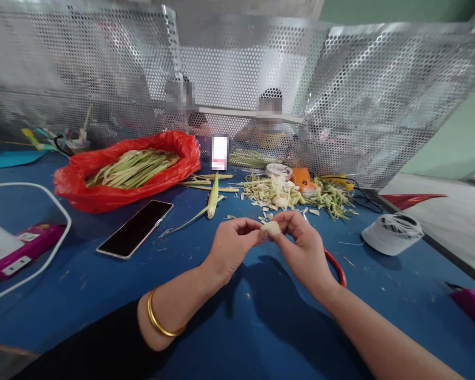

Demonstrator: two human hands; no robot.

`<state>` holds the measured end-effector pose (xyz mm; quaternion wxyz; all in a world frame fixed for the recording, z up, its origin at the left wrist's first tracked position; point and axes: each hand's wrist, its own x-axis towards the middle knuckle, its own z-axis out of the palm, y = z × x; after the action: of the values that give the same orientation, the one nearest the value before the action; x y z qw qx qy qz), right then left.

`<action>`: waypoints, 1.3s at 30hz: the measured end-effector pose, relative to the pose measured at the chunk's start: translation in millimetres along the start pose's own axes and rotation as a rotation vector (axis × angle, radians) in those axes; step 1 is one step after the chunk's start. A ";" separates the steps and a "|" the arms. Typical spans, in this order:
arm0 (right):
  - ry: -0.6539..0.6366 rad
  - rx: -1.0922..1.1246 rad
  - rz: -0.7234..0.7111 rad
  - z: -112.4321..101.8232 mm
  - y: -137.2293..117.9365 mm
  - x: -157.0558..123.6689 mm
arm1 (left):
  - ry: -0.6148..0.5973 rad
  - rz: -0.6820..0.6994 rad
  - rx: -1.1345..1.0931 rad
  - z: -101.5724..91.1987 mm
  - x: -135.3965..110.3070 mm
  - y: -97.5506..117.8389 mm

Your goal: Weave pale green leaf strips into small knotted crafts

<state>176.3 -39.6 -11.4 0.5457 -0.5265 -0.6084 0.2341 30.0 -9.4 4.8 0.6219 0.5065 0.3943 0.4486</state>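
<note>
Both hands meet above the blue table [245, 327], pinching one small pale, rolled piece [271, 228] between their fingertips. My left hand [233, 247] grips its left end with curled fingers; a gold bangle [158, 322] sits on that wrist. My right hand [304, 247] grips the right end, fingers bent over it. Under my right hand lies a red curved handle [338, 266], partly hidden. A single green leaf strip [212, 196] lies just beyond the hands.
A red plastic bag [103, 190] of green leaf strips sits at the back left, a dark phone [135, 228] in front of it. Cut leaf scraps [293, 195] pile at the back right, a white roll [392, 234] to the right. A perforated metal screen [360, 100] stands behind, people beyond it.
</note>
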 end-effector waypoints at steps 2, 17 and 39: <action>0.009 -0.006 0.001 0.2 0.8 0.6 | -0.016 0.017 0.017 -0.4 0.2 0.2; -0.018 -0.222 -0.188 -3.1 0.6 0.0 | 0.010 -0.132 -0.097 -3.0 1.6 3.7; -0.043 -0.053 -0.027 -1.6 -1.7 1.2 | -0.017 0.043 0.117 -3.1 3.6 -1.6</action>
<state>177.2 -39.6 -8.9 0.5213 -0.5274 -0.6332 0.2217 28.4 -5.2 2.5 0.5851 0.5540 0.4035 0.4336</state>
